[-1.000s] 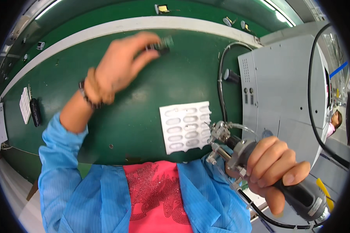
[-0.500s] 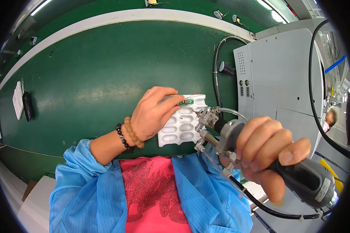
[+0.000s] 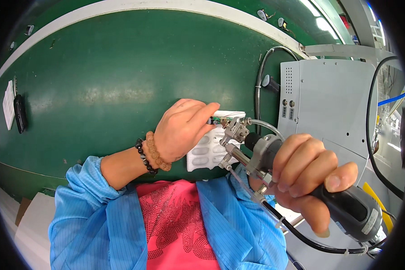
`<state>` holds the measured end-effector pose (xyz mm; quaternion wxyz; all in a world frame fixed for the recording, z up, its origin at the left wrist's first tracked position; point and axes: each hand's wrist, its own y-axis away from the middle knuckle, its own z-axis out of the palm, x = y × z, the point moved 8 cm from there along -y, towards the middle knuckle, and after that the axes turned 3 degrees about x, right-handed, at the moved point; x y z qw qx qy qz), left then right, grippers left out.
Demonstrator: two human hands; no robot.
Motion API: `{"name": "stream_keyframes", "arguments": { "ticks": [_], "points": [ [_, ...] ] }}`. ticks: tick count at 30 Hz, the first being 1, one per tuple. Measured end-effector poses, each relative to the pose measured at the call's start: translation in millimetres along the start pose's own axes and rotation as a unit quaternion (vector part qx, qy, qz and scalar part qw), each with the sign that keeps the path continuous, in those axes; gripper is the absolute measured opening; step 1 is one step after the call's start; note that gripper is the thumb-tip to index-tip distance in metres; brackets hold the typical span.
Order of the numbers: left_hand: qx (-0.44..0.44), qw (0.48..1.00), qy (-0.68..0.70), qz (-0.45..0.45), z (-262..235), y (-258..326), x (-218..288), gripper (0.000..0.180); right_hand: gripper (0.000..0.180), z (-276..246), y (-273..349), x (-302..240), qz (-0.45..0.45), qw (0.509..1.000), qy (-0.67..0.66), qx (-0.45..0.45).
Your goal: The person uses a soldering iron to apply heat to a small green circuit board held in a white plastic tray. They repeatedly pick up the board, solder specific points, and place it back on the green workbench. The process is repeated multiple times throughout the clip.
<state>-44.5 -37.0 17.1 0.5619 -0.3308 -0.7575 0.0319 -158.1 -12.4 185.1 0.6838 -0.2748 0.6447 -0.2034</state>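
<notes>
My left hand (image 3: 182, 128) is closed, its fingertips pressing a small green circuit board (image 3: 217, 120) over the far end of a white molded tray (image 3: 202, 155) with rows of oval hollows. My right hand (image 3: 303, 175) is wrapped round the dark body of a power screwdriver (image 3: 346, 207). Its metal head (image 3: 235, 129), with clear and black hoses attached, points left and reaches the right end of the board. That head covers part of the tray and board, so I cannot tell whether the bit touches a screw.
A grey metal machine box (image 3: 326, 99) stands to the right, with a thick black hose (image 3: 258, 85) curving beside it. A dark cylindrical object (image 3: 271, 83) lies between them. At far left are a black case (image 3: 19, 113) and a white slab (image 3: 9, 105). A pale ledge (image 3: 157, 5) borders the green bench.
The screwdriver's head has come to the circuit board from a little right of and below it. My left hand stays on the board. The whole view has shifted slightly.
</notes>
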Motion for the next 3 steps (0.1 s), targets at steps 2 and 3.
{"name": "stream_keyframes", "arguments": {
  "ticks": [2, 3],
  "points": [
    [-0.004, 1.000, 0.007, 0.004, 1.2, -1.9, -0.8, 0.053, 0.056, -0.4, -1.3, 1.8, 0.004, 1.000, 0.004, -0.002],
    [-0.007, 1.000, 0.008, 0.004, 0.4, -3.0, -0.7, 0.053, 0.056, -0.1, -2.0, 3.1, 0.007, 1.000, 0.004, 0.000]
  ]
}}
